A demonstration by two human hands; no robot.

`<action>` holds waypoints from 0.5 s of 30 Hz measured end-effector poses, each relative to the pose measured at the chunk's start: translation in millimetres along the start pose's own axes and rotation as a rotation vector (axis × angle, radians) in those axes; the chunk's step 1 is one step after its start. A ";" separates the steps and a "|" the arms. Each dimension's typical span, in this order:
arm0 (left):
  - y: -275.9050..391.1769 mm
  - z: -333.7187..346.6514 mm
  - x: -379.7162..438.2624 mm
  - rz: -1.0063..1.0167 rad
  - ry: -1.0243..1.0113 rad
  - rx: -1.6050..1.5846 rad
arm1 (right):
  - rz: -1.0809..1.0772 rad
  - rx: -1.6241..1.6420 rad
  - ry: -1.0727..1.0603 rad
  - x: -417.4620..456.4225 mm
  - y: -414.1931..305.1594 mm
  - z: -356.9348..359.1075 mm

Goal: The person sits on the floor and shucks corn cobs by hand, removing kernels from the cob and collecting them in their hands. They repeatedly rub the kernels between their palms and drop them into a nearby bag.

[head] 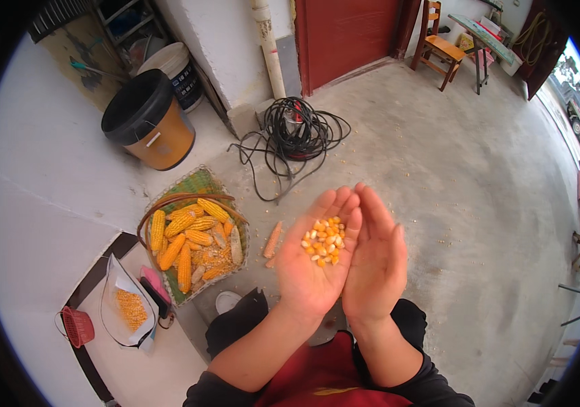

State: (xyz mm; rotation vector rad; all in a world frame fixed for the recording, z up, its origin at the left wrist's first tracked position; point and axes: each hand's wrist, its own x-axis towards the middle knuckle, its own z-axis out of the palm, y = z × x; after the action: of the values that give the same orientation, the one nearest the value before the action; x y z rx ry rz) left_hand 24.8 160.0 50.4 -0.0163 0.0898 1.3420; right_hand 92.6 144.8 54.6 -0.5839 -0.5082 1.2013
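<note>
Both hands are side by side, palms up, in front of my knees. In the cupped palm of my left hand point(310, 254) lies a small heap of yellow and whitish corn kernels point(326, 240). My right hand point(375, 259) touches its inner edge, palm bare, fingers slightly curled. Left of the hands stands a woven basket point(194, 184) with a brown handle, holding several corn cobs point(173, 251), partly bare cobs and loose kernels. A bare reddish corncob point(272, 240) lies on the floor between basket and left hand. An open bag point(112, 310) with kernels stands at lower left.
A coil of black cable point(297, 132) lies on the concrete floor ahead. An orange and black bucket point(168, 135) and a white paint bucket point(188, 81) stand behind the basket. A small red plastic basket point(77, 326) is far left. A wooden chair point(442, 48) stands at upper right. Loose kernels dot the floor.
</note>
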 end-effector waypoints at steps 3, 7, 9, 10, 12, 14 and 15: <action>10.0 -2.3 1.2 0.122 -0.020 0.086 | 0.306 0.340 0.043 -2.7 1.0 -6.5; 7.6 7.9 -7.5 0.333 -0.109 0.458 | 0.490 0.510 0.022 -8.5 6.0 -9.8; 8.3 2.8 -10.5 0.390 -0.320 0.628 | 0.541 0.588 0.011 -9.6 8.1 -12.9; 7.4 2.5 -12.2 0.372 -0.325 0.657 | 0.561 0.606 0.032 -8.9 9.6 -12.8; 4.8 3.2 -14.6 0.335 -0.337 0.710 | 0.590 0.682 0.038 -7.9 11.6 -15.4; 2.7 3.2 -13.7 0.361 -0.371 0.752 | 0.608 0.797 0.006 -7.4 12.2 -19.3; 1.7 3.7 -12.4 0.379 -0.388 0.774 | 0.610 0.837 -0.006 -6.4 11.3 -19.0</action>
State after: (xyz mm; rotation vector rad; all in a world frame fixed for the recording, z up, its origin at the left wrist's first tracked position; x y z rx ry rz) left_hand 20.6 148.6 55.1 0.9500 0.2881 1.5853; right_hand 95.1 138.7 32.5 0.0078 0.2175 1.8359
